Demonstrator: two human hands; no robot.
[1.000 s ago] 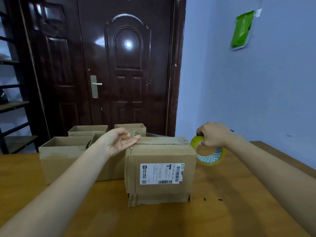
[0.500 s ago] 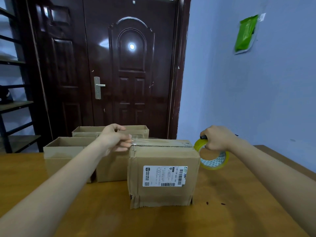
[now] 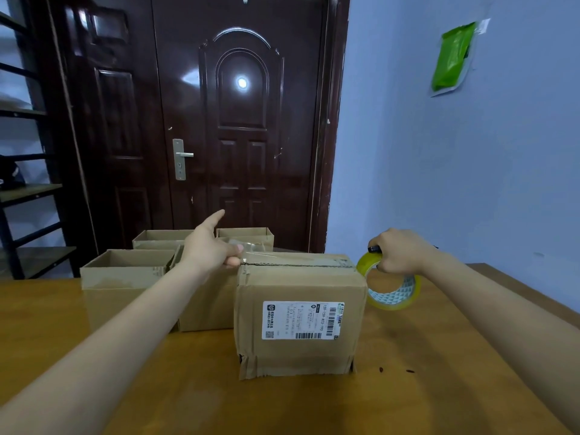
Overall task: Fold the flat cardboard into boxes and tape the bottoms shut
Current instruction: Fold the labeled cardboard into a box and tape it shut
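**Head view: tape stretched across a box seam, one hand at each end**

The box being sealed (image 3: 299, 315) sits on the wooden table (image 3: 439, 387) with its closed flaps facing up, so the bottom seam lies where both hands can reach it. A white shipping label (image 3: 303, 320) faces the person.

The left hand (image 3: 213, 249) is at the box's left top edge. Its thumb and a finger pinch the free end of the clear tape strip (image 3: 282, 257) there, and one finger points up and away from the work. That pinch probably anchors the strip so it stays taut and lined up with the seam.

The right hand (image 3: 400, 251) is just past the box's right top edge, its fingers curled round the yellowish tape roll (image 3: 390, 288). Held out beyond the corner, the roll lets the strip span the whole top, with enough left over to fold down the side. The roll hangs above the table, apart from it.

Several finished boxes (image 3: 125, 277) stand with their open tops upward behind and to the left of the one in hand, touching or nearly touching each other. They look parked out of the way, which suggests the task is well along. No flat cardboard is visible here.

The likely next need is to press the strip down onto the seam and sever it at the roll. No cutter can be made out with certainty.
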